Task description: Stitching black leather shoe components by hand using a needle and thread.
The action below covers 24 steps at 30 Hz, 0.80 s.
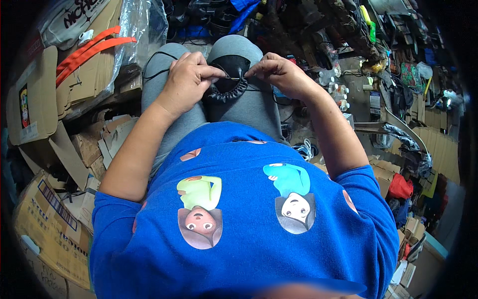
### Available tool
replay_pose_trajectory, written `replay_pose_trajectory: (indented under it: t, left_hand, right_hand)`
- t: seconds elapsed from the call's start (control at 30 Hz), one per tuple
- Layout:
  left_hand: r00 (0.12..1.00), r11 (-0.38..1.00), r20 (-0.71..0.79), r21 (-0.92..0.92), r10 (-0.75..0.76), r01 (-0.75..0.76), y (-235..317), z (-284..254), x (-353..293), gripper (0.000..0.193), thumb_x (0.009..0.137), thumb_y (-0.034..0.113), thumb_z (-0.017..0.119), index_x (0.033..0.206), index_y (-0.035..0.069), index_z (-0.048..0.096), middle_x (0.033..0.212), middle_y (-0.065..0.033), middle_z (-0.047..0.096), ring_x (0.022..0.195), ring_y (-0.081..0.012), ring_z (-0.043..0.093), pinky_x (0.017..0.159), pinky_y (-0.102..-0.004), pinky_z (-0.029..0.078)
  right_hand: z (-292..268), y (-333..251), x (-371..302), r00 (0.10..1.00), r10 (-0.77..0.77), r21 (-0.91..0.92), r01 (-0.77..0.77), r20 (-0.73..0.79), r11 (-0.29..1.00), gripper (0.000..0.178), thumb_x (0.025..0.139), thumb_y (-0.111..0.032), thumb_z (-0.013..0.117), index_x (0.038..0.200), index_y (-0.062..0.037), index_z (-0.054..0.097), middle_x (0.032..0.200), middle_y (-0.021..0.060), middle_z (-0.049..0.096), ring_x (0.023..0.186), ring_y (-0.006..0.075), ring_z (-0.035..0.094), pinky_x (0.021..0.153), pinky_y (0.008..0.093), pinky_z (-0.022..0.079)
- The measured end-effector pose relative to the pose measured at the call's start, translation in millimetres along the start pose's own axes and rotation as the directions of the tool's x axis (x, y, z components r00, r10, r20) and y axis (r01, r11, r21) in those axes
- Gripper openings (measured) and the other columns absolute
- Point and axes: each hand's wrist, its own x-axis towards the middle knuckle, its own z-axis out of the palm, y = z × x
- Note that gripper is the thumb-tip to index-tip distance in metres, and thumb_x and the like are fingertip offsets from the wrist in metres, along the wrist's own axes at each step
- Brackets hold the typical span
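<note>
A black piece with a shiny, gathered edge (226, 94) lies across my lap, over grey trousers. My left hand (185, 82) is closed in a pinch on a thin, pale, needle-like rod (232, 78), which spans the opening of the black piece. At its other side, my right hand (281, 74) has thumb and finger pinched together by the gathered rim; the fingertips partly hide what is between them. A black cord (158, 74) loops over my left knee and runs toward the left hand. More dark cord crosses the thigh below my right hand.
Flattened cardboard (32, 94) and orange-red strips (92, 50) are stacked at the left. A printed carton (52, 234) stands lower left. Several small bottles (341, 94) are beyond my right forearm. Mixed clutter and a red bag (400, 187) fill the right side.
</note>
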Motion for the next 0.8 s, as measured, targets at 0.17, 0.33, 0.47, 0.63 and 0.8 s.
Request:
replay_pose_trajectory:
  t: [0.17, 0.33, 0.47, 0.63, 0.8]
  left_hand:
    - [0.999, 1.000, 0.032, 0.005, -0.027, 0.027, 2, -2, 1, 0.029, 0.067, 0.002, 0.065, 0.090, 0.019, 0.072, 0.075, -0.0021, 0.047, 0.081, -0.0212, 0.048, 0.075, -0.0335, 0.039]
    - [0.994, 0.997, 0.076, 0.016, -0.081, 0.080, 5, -2, 3, 0.023, 0.072, 0.009, 0.067, 0.089, 0.023, 0.073, 0.076, -0.0001, 0.051, 0.083, -0.0190, 0.050, 0.082, -0.0346, 0.035]
    - [0.991, 0.996, 0.097, 0.006, -0.088, 0.088, 2, 3, 3, 0.020, 0.073, 0.012, 0.068, 0.089, 0.024, 0.073, 0.075, 0.0005, 0.053, 0.084, -0.0184, 0.051, 0.083, -0.0348, 0.034]
    - [0.998, 0.998, 0.062, -0.069, 0.005, 0.000, -5, 9, 9, 0.023, 0.069, 0.005, 0.068, 0.088, 0.017, 0.073, 0.068, -0.0028, 0.053, 0.074, -0.0197, 0.051, 0.071, -0.0319, 0.039]
    - [0.993, 0.982, 0.122, -0.187, -0.001, 0.024, -11, 10, 17, 0.022, 0.071, 0.002, 0.066, 0.087, 0.014, 0.072, 0.070, -0.0036, 0.051, 0.074, -0.0194, 0.051, 0.067, -0.0305, 0.041]
  right_hand:
    - [-2, 2, 3, 0.999, -0.033, -0.036, 0.033, 0.002, 0.999, 0.028, 0.081, 0.003, 0.056, 0.099, -0.0131, 0.071, 0.084, 0.0003, 0.047, 0.084, 0.0120, 0.049, 0.080, 0.0246, 0.041]
    - [-4, 3, 2, 1.000, -0.021, -0.015, 0.021, 0.005, 1.000, 0.024, 0.083, 0.000, 0.057, 0.098, -0.0132, 0.071, 0.085, 0.0000, 0.048, 0.084, 0.0118, 0.049, 0.080, 0.0246, 0.041]
    - [-5, 6, 3, 0.999, -0.018, 0.055, 0.015, 0.046, 0.998, 0.025, 0.083, -0.001, 0.059, 0.101, -0.0131, 0.071, 0.084, 0.0002, 0.050, 0.085, 0.0118, 0.050, 0.081, 0.0249, 0.041]
    - [-8, 10, 7, 0.994, -0.057, 0.101, 0.048, 0.095, 0.994, 0.024, 0.082, -0.003, 0.061, 0.103, -0.0118, 0.071, 0.090, 0.0036, 0.058, 0.089, 0.0155, 0.054, 0.082, 0.0277, 0.044]
    - [-9, 7, 12, 0.988, -0.020, 0.064, 0.010, 0.156, 0.998, 0.025, 0.081, -0.001, 0.062, 0.103, -0.0109, 0.071, 0.095, 0.0047, 0.060, 0.094, 0.0160, 0.056, 0.088, 0.0277, 0.044]
